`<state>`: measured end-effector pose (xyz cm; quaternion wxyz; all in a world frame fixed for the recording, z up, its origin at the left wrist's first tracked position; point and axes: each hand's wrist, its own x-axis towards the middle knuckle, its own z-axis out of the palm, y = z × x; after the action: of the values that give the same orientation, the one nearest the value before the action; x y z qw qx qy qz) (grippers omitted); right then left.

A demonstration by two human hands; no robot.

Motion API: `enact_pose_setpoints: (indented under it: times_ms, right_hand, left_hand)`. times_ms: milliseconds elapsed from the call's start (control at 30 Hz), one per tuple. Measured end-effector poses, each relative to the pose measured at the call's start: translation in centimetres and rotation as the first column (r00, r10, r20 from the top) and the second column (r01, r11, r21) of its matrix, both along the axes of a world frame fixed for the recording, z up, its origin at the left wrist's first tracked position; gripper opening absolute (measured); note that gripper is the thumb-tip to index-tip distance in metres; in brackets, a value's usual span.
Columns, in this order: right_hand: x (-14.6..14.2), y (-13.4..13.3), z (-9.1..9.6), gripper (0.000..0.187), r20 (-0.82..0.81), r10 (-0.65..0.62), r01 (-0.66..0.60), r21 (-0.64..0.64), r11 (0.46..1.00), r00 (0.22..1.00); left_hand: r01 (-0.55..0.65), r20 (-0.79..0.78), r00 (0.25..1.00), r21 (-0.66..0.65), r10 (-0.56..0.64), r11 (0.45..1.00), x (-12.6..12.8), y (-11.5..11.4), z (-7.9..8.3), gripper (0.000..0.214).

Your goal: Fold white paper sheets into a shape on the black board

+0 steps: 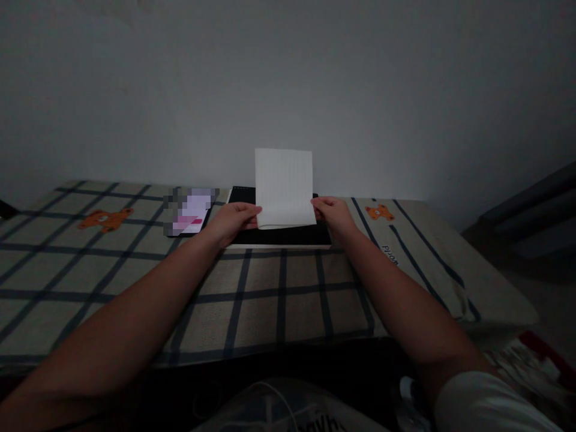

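Note:
Between my hands is a white sheet of lined paper (pixel 284 183), folded along its near edge, with its larger part tilted up toward the wall. My left hand (pixel 234 221) pinches the sheet's lower left side between thumb and fingers. At the lower right side, my right hand (pixel 333 215) grips it the same way. Beneath the paper lies a black-covered book or pad (pixel 288 237) with pale page edges at the front. The sheet hides the middle of that cover.
Left of the black pad, a tablet or phone (pixel 191 219) lies with its screen lit, partly blurred. A checked cloth (pixel 265 300) with orange bear prints covers the table. A pale wall (pixel 288 78) rises behind. Crumpled fabric (pixel 531 372) lies below at right.

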<state>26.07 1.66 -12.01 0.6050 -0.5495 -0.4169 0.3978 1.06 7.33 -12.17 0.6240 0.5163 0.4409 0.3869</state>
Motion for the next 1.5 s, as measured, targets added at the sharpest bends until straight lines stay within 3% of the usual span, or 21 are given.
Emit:
enact_pose_setpoints:
  times_ms: [200,433,600,900,1100,1267,1500]
  right_hand:
    - [-0.12,0.09,-0.30,0.009,-0.003,0.002,-0.002,0.030,1.000,1.000]
    - [0.22,0.01,-0.17,0.009,-0.043,-0.006,0.007,0.018,1.000,0.999]
    - [0.20,0.00,-0.24,0.011,-0.069,0.005,-0.004,0.011,1.000,0.998]
    - [0.02,-0.34,0.01,0.019,-0.179,0.143,-0.150,-0.027,0.988,0.973]
    - [-0.16,-0.44,0.04,0.012,-0.086,0.057,-0.061,-0.047,0.997,0.995]
    - [0.33,-0.09,-0.20,0.007,-0.087,0.008,-0.011,-0.035,0.999,0.996]
    - [0.06,-0.04,-0.31,0.010,-0.089,0.022,-0.024,-0.022,0.999,0.996]
  left_hand:
    - [-0.029,0.053,0.998,0.034,0.028,0.999,-0.11,0.14,-0.16,0.006]
    - [0.059,0.027,0.998,-0.023,-0.058,0.998,-0.02,-0.35,0.53,0.007]
    - [0.008,0.000,1.000,-0.006,-0.008,1.000,-0.11,0.03,0.01,0.005]
    - [-0.082,-0.019,0.996,0.051,0.083,0.995,-0.12,-0.04,0.24,0.005]
    - [-0.018,0.011,1.000,0.065,0.017,0.998,-0.19,0.17,-0.12,0.009]
    - [0.087,-0.004,0.996,-0.007,-0.087,0.996,-0.04,-0.21,0.28,0.008]
    - [0.077,-0.084,0.993,0.003,-0.077,0.997,-0.13,-0.42,0.62,0.007]
